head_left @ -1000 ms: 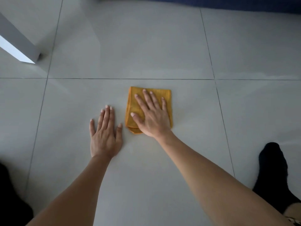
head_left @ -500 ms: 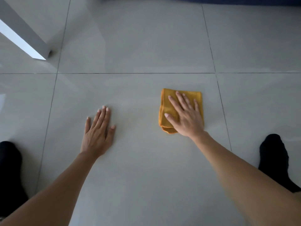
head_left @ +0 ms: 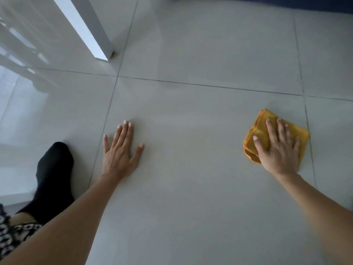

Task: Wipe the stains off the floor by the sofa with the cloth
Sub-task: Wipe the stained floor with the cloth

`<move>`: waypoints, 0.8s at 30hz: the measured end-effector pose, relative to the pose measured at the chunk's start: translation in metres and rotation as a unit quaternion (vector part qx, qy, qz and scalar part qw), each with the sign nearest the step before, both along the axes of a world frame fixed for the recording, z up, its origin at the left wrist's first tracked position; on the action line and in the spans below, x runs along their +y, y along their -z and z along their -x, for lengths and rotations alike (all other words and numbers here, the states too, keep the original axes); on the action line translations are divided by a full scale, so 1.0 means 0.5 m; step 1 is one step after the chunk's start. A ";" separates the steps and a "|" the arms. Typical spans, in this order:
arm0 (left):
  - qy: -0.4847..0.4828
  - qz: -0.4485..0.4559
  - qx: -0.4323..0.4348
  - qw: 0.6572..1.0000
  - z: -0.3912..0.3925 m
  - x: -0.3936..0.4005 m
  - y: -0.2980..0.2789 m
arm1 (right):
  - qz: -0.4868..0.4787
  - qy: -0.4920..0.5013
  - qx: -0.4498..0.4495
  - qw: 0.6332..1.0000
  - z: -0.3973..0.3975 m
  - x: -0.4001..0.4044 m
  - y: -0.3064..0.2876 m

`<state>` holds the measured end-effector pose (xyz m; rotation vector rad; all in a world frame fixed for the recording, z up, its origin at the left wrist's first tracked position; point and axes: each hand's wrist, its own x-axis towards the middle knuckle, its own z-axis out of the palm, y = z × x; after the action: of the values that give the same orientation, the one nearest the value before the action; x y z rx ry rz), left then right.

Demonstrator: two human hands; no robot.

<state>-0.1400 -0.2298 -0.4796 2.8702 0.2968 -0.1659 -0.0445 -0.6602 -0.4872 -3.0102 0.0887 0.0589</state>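
Note:
A folded orange cloth (head_left: pixel 257 129) lies flat on the pale grey tiled floor (head_left: pixel 191 188), right of centre, close to a grout line. My right hand (head_left: pixel 278 148) presses down on it, palm flat and fingers spread, covering most of the cloth. My left hand (head_left: pixel 120 150) rests flat on the bare tile to the left, fingers apart, holding nothing. I cannot make out any distinct stain on the glossy tiles. The dark blue base of the sofa (head_left: pixel 286 3) runs along the top edge.
A white furniture leg (head_left: pixel 91 31) stands on the floor at the upper left. My foot in a black sock (head_left: pixel 54 175) rests at the left, beside a patterned garment (head_left: pixel 11 232) in the bottom-left corner.
My right hand has slid the cloth to the right across the tile, away from my left hand. The view has swung left, so the white leg and my left foot show more.

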 end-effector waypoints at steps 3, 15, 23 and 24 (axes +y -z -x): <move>0.019 -0.005 0.002 1.000 0.011 0.028 0.001 | -0.002 0.004 0.007 1.000 -0.001 0.001 -0.004; -0.013 0.028 -0.026 0.999 0.011 0.031 0.007 | -0.027 0.083 0.022 0.996 -0.030 0.230 -0.005; -0.019 0.032 -0.033 0.999 0.011 0.030 0.006 | -0.042 -0.071 0.026 0.996 -0.051 0.474 -0.001; -0.019 0.032 -0.033 0.999 0.011 0.031 0.006 | -0.045 -0.091 0.028 0.994 -0.047 0.499 -0.002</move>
<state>-0.1456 -0.2145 -0.4825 2.7977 0.3281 -0.0730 -0.0209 -0.4106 -0.4861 -2.9188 -0.1788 0.1607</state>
